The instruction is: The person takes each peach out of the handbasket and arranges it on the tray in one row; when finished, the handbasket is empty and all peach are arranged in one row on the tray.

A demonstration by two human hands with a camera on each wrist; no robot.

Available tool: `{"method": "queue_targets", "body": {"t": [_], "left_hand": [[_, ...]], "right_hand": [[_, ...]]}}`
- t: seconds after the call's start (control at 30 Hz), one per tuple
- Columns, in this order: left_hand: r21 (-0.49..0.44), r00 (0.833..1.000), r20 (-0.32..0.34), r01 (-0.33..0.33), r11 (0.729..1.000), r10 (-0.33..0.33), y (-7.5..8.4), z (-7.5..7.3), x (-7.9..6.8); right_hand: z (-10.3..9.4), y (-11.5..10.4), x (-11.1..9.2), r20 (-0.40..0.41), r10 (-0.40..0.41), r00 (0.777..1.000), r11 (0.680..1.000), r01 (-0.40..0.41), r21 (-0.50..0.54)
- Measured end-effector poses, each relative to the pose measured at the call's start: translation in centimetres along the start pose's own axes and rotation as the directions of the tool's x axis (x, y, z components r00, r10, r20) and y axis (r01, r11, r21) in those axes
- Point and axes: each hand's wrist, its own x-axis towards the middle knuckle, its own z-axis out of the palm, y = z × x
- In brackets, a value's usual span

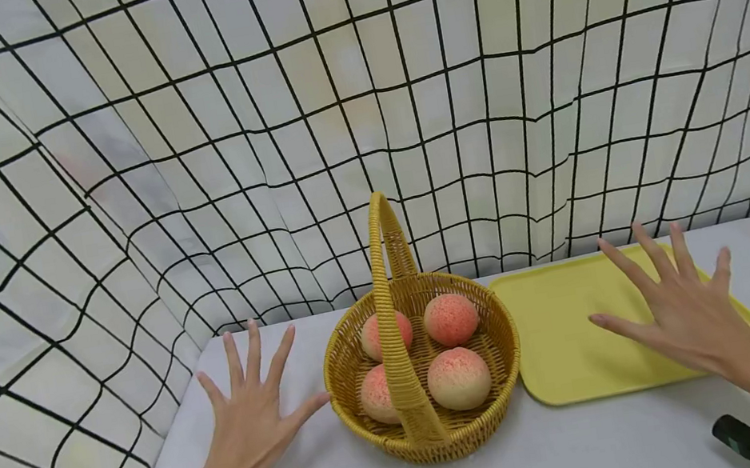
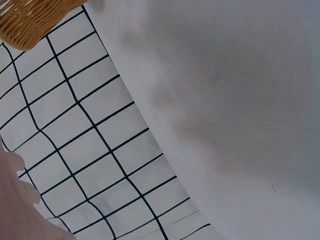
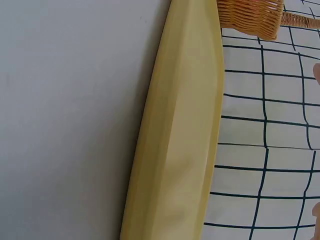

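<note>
wicker basket (image 1: 473, 431) beside left hand (image 1: 251, 418)

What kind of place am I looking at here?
Probably a small staged booth: a black-gridded white backdrop rises behind a white-topped table, where a wicker basket of peach-like balls sits beside a yellow tray.

Wicker basket (image 1: 464, 443) upright, handle up; four peach-like fruits (image 1: 459, 379) (pink-speckled) inside it; yellow tray (image 1: 560, 328) flat, right of basket.
</note>
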Motion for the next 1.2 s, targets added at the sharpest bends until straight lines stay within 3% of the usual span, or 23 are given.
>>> {"method": "queue_targets", "body": {"t": [0.17, 0.27, 0.33, 0.43, 0.53, 0.6, 0.73, 0.8, 0.87, 1.0, 1.07, 1.13, 1.2], "left_hand": [[-0.067, 0.997, 0.066, -0.022, 0.998, 0.026, 0.4, -0.1, 0.2], [-0.171, 0.994, 0.1, -0.023, 0.985, 0.041, 0.9, 0.0, 0.3], [-0.277, 0.992, 0.12, -0.005, 0.961, 0.04, 1.3, 0.1, 0.4], [-0.491, 0.987, 0.154, 0.043, 0.87, 0.038, 2.2, 0.4, 0.6], [-0.678, 0.979, 0.197, 0.103, 0.727, 0.044, 2.9, 0.7, 1.0], [-0.756, 0.972, 0.23, 0.146, 0.638, 0.05, 3.4, 1.0, 1.3], [-0.817, 0.953, 0.298, 0.226, 0.531, 0.054, 3.8, 1.7, 1.5], [-0.824, 0.945, 0.323, 0.252, 0.508, 0.056, 3.9, 2.2, 1.5], [-0.823, 0.939, 0.34, 0.267, 0.501, 0.059, 4.1, 2.7, 1.6], [-0.809, 0.937, 0.345, 0.265, 0.524, 0.058, 4.2, 3.4, 1.6], [-0.811, 0.936, 0.347, 0.269, 0.52, 0.057, 4.2, 3.5, 1.6], [-0.82, 0.937, 0.345, 0.271, 0.504, 0.059, 4.1, 3.5, 1.5], [-0.832, 0.936, 0.347, 0.276, 0.48, 0.064, 3.9, 3.5, 1.5]], "right_hand": [[-0.2, -1.0, 0.1, 0.028, -0.043, 0.999, 0.994, 0.039, 0.105], [-0.5, -2.4, 0.6, 0.045, -0.11, 0.993, 0.968, 0.096, 0.233], [-0.8, -3.8, 1.0, 0.053, -0.161, 0.985, 0.944, 0.138, 0.3], [-1.3, -5.9, 1.7, 0.055, -0.237, 0.97, 0.909, 0.201, 0.365], [-1.7, -8.0, 2.4, 0.074, -0.293, 0.953, 0.868, 0.232, 0.438], [-2.0, -9.3, 3.0, 0.096, -0.322, 0.942, 0.834, 0.234, 0.499], [-2.0, -11.7, 4.1, 0.138, -0.387, 0.911, 0.746, 0.222, 0.627], [-1.8, -12.6, 4.8, 0.146, -0.426, 0.893, 0.697, 0.22, 0.682], [-1.5, -13.4, 5.4, 0.147, -0.466, 0.873, 0.648, 0.223, 0.728], [-0.3, -14.4, 6.3, 0.157, -0.548, 0.822, 0.561, 0.222, 0.798], [0.5, -14.7, 6.6, 0.136, -0.605, 0.784, 0.508, 0.248, 0.825], [1.2, -15.0, 6.7, 0.145, -0.639, 0.756, 0.491, 0.256, 0.833], [1.8, -15.3, 6.7, 0.168, -0.659, 0.733, 0.506, 0.266, 0.821]]}}
